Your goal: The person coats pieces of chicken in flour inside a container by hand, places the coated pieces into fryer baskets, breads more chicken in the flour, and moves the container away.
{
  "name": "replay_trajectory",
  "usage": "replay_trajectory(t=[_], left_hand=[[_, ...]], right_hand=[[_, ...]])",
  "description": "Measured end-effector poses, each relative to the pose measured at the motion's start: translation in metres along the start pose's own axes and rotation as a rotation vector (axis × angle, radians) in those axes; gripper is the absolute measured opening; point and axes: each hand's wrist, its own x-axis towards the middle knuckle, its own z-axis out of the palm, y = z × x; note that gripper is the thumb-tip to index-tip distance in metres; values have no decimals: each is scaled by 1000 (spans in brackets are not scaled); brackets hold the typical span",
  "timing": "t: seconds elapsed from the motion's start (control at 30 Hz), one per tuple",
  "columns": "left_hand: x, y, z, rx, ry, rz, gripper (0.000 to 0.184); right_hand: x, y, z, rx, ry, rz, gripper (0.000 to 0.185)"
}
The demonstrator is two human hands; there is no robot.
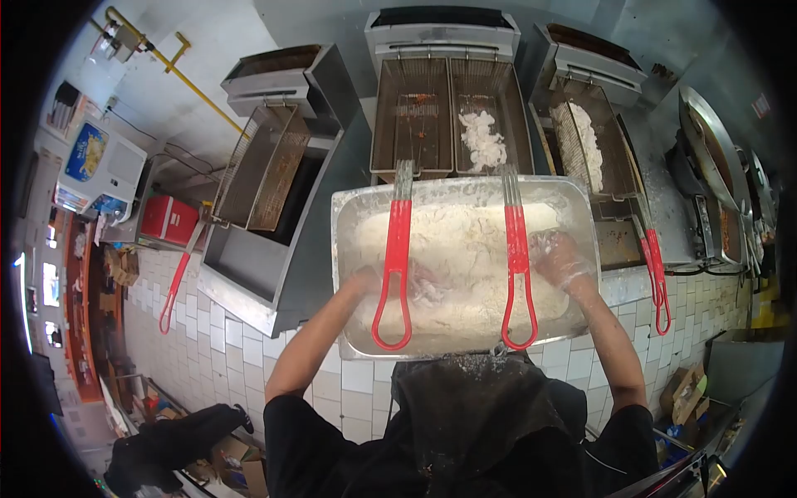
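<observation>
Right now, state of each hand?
Left hand: in flour, partly behind red handle; can't tell open or closed.
Right hand: in flour; can't tell either.

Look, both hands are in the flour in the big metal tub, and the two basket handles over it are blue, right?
Almost, but the two fryer basket handles are red, not blue, as the head view shows. The left hand and right hand are in the flour in the metal tub.

One metal tub (344, 236) – two hands (560, 256) – three fryers (444, 31).
</observation>
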Motion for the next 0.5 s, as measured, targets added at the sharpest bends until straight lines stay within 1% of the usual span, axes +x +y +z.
replay_trajectory(t=[0.07, 0.13, 0.17, 0.2, 0.27, 0.3, 0.37, 0.43, 0.47, 0.5], left_hand=[[-2, 8, -15, 50, -10, -20, 33], [-4, 25, -41, 8, 6, -155, 33], [-8, 39, -56, -67, 22, -301, 32], [-12, 55, -72, -142, 49, -447, 32], [-4, 133, -120, -14, 141, -514, 26], [4, 154, -138, 54, 190, -542, 23], [21, 139, -152, -5, 298, -351, 19], [44, 156, -168, 112, 392, -324, 16], [62, 166, -173, 191, 361, -336, 21], [81, 175, -178, 270, 331, -347, 27]], right_hand=[[4, -10, -26, -4, -172, 8, 16], [15, -17, -50, 31, -139, -2, 12], [20, -21, -62, 51, -129, -4, 10], [23, -29, -77, -74, -107, -51, 10], [36, -49, -110, -317, -53, -131, 12], [44, -59, -121, -541, -7, -212, 12], [67, -56, -130, -469, 62, -206, 14], [96, -61, -131, -525, 114, -197, 16], [109, -64, -130, -554, 136, -197, 17], [122, -61, -127, -374, 106, -165, 20]])
